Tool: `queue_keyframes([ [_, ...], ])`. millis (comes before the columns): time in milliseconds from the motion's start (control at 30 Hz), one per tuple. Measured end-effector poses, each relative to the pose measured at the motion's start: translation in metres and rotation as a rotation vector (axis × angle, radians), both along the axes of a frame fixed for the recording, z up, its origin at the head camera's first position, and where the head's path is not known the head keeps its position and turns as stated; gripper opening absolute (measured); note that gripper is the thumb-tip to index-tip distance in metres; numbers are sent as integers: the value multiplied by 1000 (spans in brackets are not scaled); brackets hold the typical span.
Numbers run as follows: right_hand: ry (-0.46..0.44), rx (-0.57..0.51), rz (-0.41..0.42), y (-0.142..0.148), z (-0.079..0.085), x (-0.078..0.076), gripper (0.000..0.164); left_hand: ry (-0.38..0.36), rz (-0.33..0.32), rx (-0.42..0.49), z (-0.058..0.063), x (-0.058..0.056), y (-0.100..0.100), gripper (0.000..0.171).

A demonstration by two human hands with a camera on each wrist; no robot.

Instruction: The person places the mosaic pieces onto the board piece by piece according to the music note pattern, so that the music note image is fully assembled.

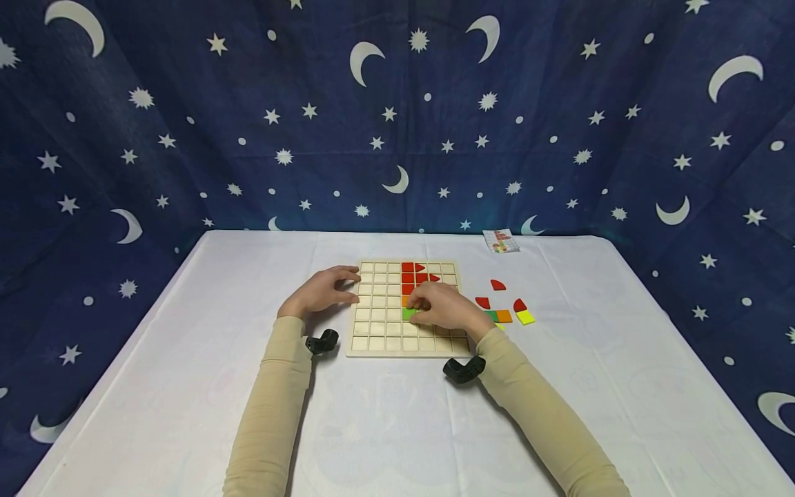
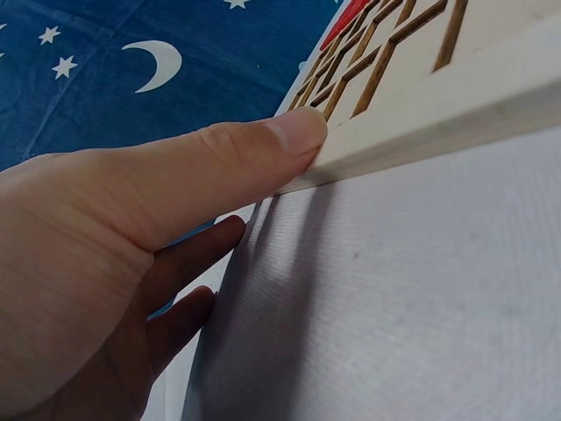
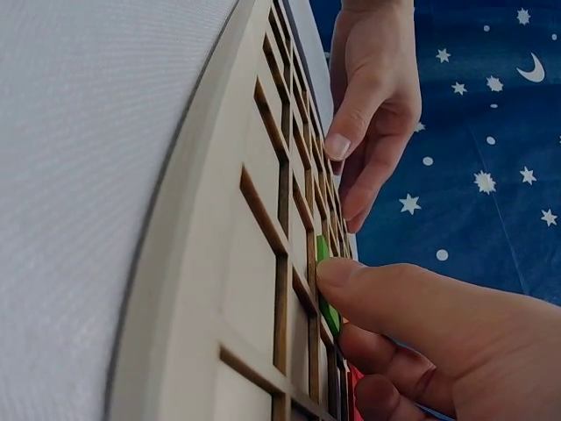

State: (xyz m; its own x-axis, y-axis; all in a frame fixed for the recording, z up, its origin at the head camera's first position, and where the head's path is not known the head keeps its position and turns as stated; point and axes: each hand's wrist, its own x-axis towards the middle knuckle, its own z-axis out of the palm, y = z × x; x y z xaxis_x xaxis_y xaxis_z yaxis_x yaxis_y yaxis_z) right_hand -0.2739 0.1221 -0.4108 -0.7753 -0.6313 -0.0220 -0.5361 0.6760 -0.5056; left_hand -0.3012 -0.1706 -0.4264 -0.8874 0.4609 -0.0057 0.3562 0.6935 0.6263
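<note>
Green tile (image 1: 408,314), one, pinched in right grip (image 1: 444,306), likely light, stiff, smooth, best held by opposite edges; left grip (image 1: 324,288), loosely spread, thumb touching board (image 1: 378,301).

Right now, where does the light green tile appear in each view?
Head: light green tile, just below centre, by the right hand.
Left wrist: not in it.
Right wrist: light green tile, below and right of centre, touching that hand.
Shared landmark: wooden grid board.
</note>
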Motion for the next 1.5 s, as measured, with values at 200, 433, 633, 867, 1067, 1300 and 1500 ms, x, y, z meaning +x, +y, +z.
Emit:
queue_keyframes([
  [200,0,-22,-9,4,2,1,18,-16,6,3,1,1,1,51],
  [433,-9,-39,-92,27,12,1,23,-16,19,-1,2,3,0,51],
  [633,-4,-81,-198,72,21,2,26,-10,22,-4,0,3,-2,50],
  [867,-7,-65,-358,124,25,3,33,-9,24,2,1,4,-2,50],
  [1067,-35,-17,-413,147,25,3,36,2,17,2,1,4,0,50],
  [1300,-121,4,-397,155,20,8,36,3,15,0,1,3,1,50],
  [1500,-171,12,-341,157,14,8,36,-3,12,-4,3,3,2,51],
])
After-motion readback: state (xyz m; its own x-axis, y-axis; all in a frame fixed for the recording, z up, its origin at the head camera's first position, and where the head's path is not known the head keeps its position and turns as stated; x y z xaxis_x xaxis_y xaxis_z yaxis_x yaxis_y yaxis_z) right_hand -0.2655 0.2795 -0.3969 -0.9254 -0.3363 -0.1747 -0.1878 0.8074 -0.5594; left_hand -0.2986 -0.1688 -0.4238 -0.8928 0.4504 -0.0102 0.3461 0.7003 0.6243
